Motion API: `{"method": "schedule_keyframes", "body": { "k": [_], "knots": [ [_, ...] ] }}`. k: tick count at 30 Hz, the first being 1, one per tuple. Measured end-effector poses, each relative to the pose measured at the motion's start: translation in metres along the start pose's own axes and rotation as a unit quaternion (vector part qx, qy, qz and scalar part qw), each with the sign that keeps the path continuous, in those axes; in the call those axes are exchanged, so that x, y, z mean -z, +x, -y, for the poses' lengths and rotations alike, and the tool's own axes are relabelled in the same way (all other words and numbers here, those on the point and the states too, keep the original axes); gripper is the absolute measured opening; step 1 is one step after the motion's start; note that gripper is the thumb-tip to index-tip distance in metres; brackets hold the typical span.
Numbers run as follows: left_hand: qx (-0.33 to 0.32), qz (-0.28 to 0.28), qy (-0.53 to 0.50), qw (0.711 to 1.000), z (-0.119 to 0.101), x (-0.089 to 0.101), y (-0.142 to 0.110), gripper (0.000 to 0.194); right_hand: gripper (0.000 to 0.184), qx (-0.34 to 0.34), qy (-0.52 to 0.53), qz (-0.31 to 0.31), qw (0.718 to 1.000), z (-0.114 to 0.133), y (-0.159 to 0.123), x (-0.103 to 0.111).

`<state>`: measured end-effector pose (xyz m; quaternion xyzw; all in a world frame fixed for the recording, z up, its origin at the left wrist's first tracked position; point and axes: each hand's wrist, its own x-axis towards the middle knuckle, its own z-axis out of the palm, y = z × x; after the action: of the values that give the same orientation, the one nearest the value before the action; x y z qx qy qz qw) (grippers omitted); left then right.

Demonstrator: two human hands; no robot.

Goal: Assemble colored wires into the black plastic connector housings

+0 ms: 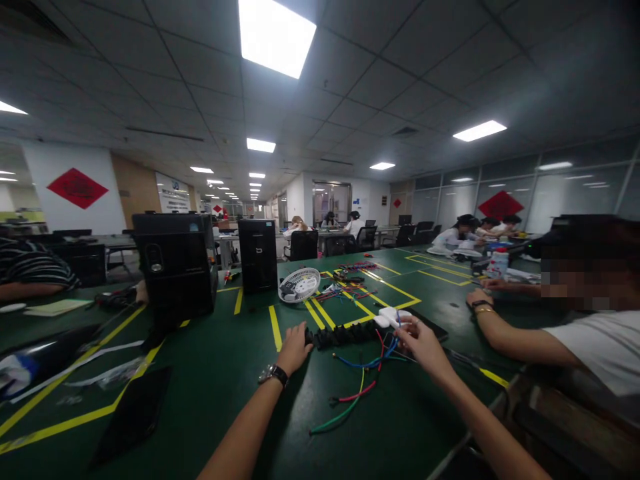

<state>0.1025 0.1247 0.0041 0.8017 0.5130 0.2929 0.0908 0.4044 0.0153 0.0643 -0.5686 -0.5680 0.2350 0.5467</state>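
A row of small black blocks lies across the green table in front of me. My left hand, with a watch on its wrist, is closed at the row's left end, its fingers against a black block. Over the right end, my right hand pinches a blue wire between thumb and fingers. Beneath and left of it, loose red, green and blue wires with small end terminals spread over the table. A white object lies just behind the right hand's fingertips.
A white basket with parts stands behind the row, beside more coloured wires. Two black computer cases rise at the left. A dark flat panel lies front left. A co-worker's arm rests on the table at the right.
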Motion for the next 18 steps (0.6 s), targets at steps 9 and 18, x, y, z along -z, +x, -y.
{"method": "schedule_keyframes", "body": {
  "k": [9,18],
  "knots": [
    [0.034,-0.07,-0.08,0.994,0.027,0.028,-0.041,0.05,0.046,0.103,-0.337,-0.108,0.929,-0.024,-0.023,0.003],
    [0.201,-0.06,-0.429,0.879,0.026,0.079,-0.107,0.058,0.024,0.153,-0.431,0.143,0.878,0.015,-0.031,-0.128]
  ]
}}
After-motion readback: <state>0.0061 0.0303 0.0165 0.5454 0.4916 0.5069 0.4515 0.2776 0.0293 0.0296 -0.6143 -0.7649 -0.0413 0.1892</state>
